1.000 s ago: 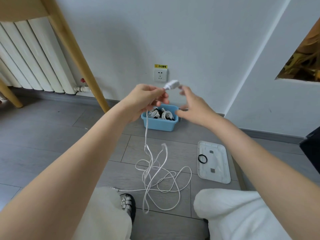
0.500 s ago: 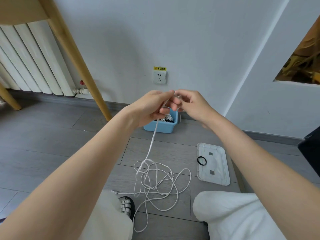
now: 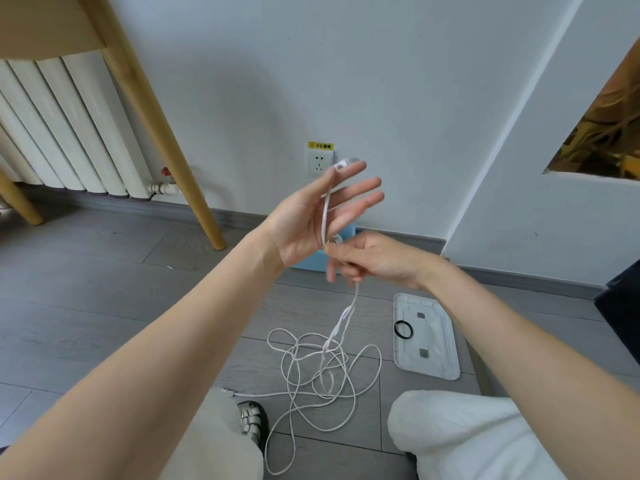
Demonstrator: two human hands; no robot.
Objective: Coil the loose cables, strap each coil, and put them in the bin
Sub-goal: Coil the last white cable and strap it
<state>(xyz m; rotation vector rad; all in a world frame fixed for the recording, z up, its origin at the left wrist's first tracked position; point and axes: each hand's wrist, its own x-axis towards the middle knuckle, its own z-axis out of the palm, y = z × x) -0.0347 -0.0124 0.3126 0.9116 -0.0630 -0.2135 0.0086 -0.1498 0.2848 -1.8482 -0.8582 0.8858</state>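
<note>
A long white cable (image 3: 322, 368) lies in a loose tangle on the grey floor between my knees. One end runs up across my left hand (image 3: 311, 220), whose palm is raised and fingers spread, with the white plug (image 3: 344, 163) pinned at the fingertips by the thumb. Just below it, my right hand (image 3: 374, 259) pinches the same cable, which hangs down from it to the tangle. The blue bin (image 3: 348, 233) stands by the wall, mostly hidden behind both hands. A black strap ring (image 3: 403, 329) rests on the white lid (image 3: 436, 362).
A wooden chair leg (image 3: 162, 133) slants down to the floor at left, with a white radiator (image 3: 62, 133) behind it. A wall socket (image 3: 320, 162) sits above the bin. My knees and a sandalled foot (image 3: 252, 419) fill the bottom edge.
My left hand has opened its fingers and lifted, with the cable now laid along the palm. My right hand has dropped below it, sliding down the cable. The hanging cable has shifted right.
</note>
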